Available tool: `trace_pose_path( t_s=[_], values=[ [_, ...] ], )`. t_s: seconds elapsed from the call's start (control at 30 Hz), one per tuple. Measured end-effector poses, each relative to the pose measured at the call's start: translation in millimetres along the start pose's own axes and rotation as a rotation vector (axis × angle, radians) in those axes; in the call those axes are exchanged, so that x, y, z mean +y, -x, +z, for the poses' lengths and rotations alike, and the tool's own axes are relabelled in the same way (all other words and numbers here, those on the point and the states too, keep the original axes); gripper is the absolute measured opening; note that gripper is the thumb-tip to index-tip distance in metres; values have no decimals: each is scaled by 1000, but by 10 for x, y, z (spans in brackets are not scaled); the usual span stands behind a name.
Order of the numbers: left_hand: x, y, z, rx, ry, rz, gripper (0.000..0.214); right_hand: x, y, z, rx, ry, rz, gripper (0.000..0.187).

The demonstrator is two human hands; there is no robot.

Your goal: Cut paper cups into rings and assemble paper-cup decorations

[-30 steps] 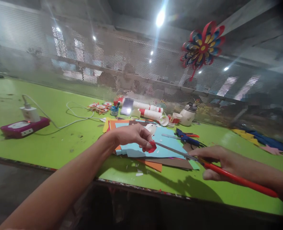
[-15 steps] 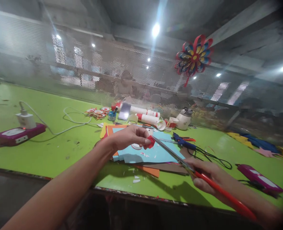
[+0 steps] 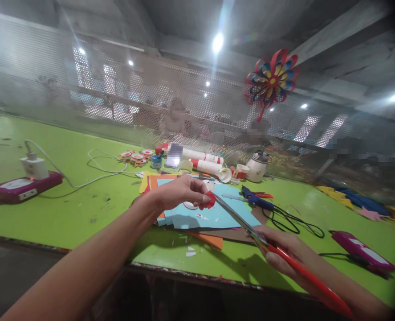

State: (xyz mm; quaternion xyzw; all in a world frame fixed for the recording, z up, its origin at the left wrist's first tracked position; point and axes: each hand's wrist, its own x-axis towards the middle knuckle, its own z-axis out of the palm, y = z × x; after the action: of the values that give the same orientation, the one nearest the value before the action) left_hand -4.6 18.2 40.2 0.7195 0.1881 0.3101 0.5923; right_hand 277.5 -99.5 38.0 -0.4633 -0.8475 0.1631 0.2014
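Note:
Between the thumb and fingers of my left hand [image 3: 185,192] is pinched a small piece of red paper [image 3: 211,199]. My right hand [image 3: 280,247] is closed around a pair of scissors with red handles [image 3: 309,276]; the long metal blades point up and left, their tips at the red paper's right edge. Whether the blades are apart at the tip is too fine to tell. Beneath both hands lie sheets of light blue paper [image 3: 227,216], stacked over orange paper [image 3: 210,240] and brown card. Small white scraps [image 3: 190,254] are scattered near the front edge.
A blue glue gun [image 3: 255,198] with a black cord lies right of the paper. Purple power strips [image 3: 364,254] sit at both sides. Behind stand white paper rolls [image 3: 205,166], a kettle-like pot [image 3: 256,168], and a blue jar [image 3: 156,161]. A paper flower [image 3: 272,81] hangs above.
My right hand and the scissors have shifted slightly left and down. The red paper has turned a little in my left hand, which stays nearly in place.

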Motion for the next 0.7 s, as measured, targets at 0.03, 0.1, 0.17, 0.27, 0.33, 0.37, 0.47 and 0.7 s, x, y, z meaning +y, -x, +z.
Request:
trace_pose_path(
  t_s=[0.03,0.1,0.17,0.27,0.33,0.37,0.47,0.7],
  values=[
    [1,2,-1,-6,-11,-8,16,9,6,5,18,-13,3,55],
    [5,3,6,-28,-23,-20,15,9,6,12,62,-56,40,52],
    [7,0,27,-58,-29,-29,12,-37,-32,15,127,-113,113,47],
    [-1,-14,77,-114,-47,-46,8,-197,-190,24,240,-212,190,39],
    [-12,-25,111,-156,-60,-65,7,-314,-351,44,266,-320,173,35],
    [-16,-29,126,-173,-61,-74,7,-360,-436,61,273,-356,152,35],
    [-10,-32,151,-187,-77,-98,7,-415,-659,136,235,-473,91,34],
    [35,-16,122,-142,-171,-144,11,-373,-848,269,129,-666,54,34]
  ],
)
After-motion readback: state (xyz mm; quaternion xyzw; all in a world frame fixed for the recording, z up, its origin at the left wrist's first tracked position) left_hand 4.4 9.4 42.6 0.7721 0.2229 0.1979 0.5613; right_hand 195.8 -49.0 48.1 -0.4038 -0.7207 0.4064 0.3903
